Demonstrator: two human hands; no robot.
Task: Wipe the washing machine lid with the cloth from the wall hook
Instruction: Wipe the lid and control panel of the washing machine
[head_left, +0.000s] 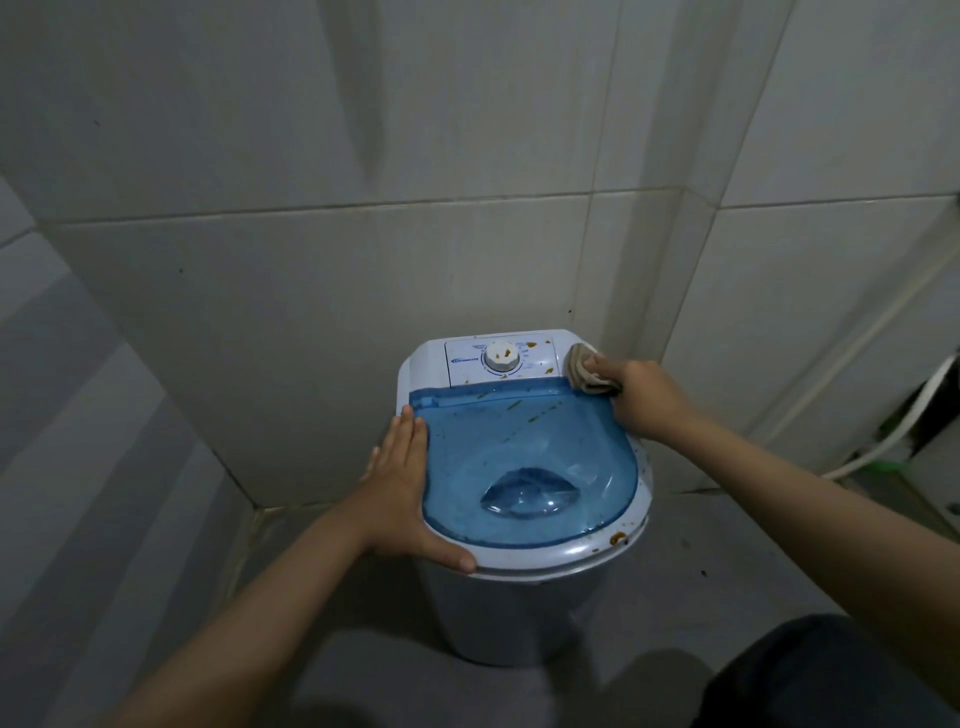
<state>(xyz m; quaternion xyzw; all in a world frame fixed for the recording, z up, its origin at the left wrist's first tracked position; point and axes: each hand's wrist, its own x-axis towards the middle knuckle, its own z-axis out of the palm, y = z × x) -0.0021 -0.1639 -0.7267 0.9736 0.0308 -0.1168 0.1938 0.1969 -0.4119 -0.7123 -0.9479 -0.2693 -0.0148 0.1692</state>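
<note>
Pale tiled walls (322, 249) close in on a corner where a small white washing machine (519, 608) stands on a grey floor (727, 561). Its translucent blue lid (524, 457) is shut and flecked with brown and green specks. The person's left hand (402, 488) lies flat and open along the lid's left edge, fingers together and thumb hooked over the front rim, apparently to steady the light machine against the push of wiping. The right hand (641, 395) is closed around a bunched beige cloth (584, 369), pressing it onto the machine's back right corner, just beside the control panel (501, 361). That looks like a start at the far edge, working toward the body. Orange-brown stains mark the dial (503, 357), the panel and the front right rim (618, 540), so most of the wiping appears undone. The raised dial and the panel's edge stand in the cloth's path along the back, and the wall leaves little room behind. A white hose (883, 447) runs down at far right, well apart. No wall hook is in view.
</note>
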